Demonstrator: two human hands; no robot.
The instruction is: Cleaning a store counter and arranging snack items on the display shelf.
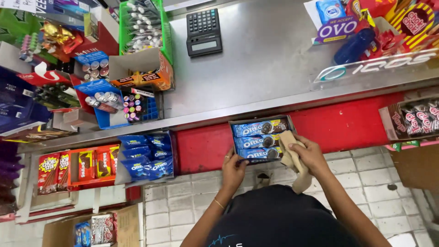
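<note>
Hands at a shop counter front. Left hand (234, 170) grips the near edge of a cardboard display box (261, 138), fingers curled shut on its rim. The box holds blue biscuit packs (256, 129) in rows and sits against the red counter face (206, 144). Right hand (311, 154) clutches a beige cloth (291, 153), fingers closed around it, pressed on the box's right side. Steel countertop (270, 59) above carries a black calculator (204, 32).

counter (265, 59) – steel top, red front | floor (183, 206) – pale square tiles | light – even
</note>
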